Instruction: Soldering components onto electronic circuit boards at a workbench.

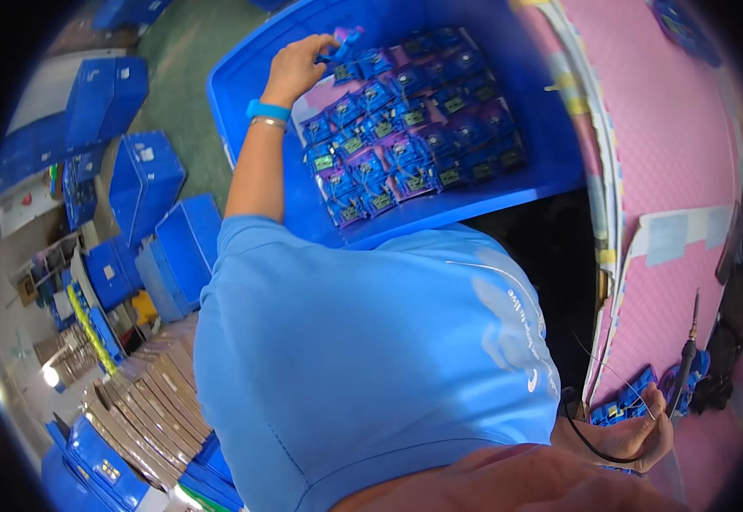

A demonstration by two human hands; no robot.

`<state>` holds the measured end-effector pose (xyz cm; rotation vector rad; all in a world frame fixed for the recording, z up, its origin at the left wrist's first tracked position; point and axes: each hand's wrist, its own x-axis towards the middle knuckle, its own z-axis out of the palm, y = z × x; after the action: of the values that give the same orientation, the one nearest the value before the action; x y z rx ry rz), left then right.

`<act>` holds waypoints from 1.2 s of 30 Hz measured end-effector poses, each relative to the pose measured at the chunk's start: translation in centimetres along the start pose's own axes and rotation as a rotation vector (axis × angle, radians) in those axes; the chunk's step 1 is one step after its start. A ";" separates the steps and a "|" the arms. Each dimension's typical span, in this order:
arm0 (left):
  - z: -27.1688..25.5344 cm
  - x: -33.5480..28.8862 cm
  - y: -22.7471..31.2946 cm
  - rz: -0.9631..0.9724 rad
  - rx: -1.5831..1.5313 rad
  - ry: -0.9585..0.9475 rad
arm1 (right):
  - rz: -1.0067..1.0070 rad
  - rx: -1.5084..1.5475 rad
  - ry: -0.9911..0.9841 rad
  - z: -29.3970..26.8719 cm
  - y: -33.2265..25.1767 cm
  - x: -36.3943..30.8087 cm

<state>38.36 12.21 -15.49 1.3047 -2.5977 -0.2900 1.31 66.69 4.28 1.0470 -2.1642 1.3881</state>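
My left hand [295,66], with a blue band on its wrist, reaches over the far left part of a large blue bin [256,64]. Its fingers pinch a small blue part [346,43] whose detail is blurred. Below lie rows of similar blue assemblies [406,152] with small green boards and wires, on pink sheeting in the bin. At the lower right, my right hand [644,439] is closed round the lower end of a black-handled soldering iron [687,358], its tip pointing up. A thin wire [615,371] also runs to these fingers. More blue parts [627,405] lie beside that hand.
A pink padded work surface [670,128] runs along the right, its layered edge beside the bin. Dark objects [734,324] lie at its far right. Blue bins [145,183] stand on the left floor, near stacked brown cardboard [154,397]. The iron's black cable [585,439] loops by my right wrist.
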 end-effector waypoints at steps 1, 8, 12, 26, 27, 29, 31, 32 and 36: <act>2.1 -1.1 -3.2 -0.021 0.001 -0.006 | -0.002 0.008 -0.020 0.5 -0.2 0.2; 12.3 -6.5 -15.4 -0.107 0.392 -0.183 | -0.073 0.062 -0.128 -0.7 -2.1 -0.5; 15.4 -6.4 -14.9 -0.163 0.353 -0.224 | -0.067 0.048 -0.179 -1.8 -3.3 -1.5; 10.1 -0.5 15.1 0.539 -0.574 0.468 | -0.133 0.050 0.040 -4.4 -5.8 -3.0; 8.3 -0.8 20.0 0.736 -0.707 0.461 | -0.143 0.006 0.046 -5.2 -5.9 -3.3; 7.3 -1.9 27.0 1.060 -0.773 0.267 | -0.146 0.145 0.011 -5.7 -3.8 -3.5; 9.9 -3.2 32.6 1.097 -0.664 -0.139 | -0.137 0.200 0.002 -5.1 -3.1 -3.3; 11.7 -3.2 38.0 1.212 -0.436 -0.390 | -0.161 0.110 0.026 -6.4 -5.6 -4.0; 23.7 -4.5 46.7 1.375 -0.556 -0.030 | -0.135 0.182 0.138 -7.9 -5.6 -6.4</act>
<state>-1.32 45.08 -25.94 -0.6977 -2.4759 -0.6388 9.07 74.84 7.16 1.1039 -1.8627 1.5674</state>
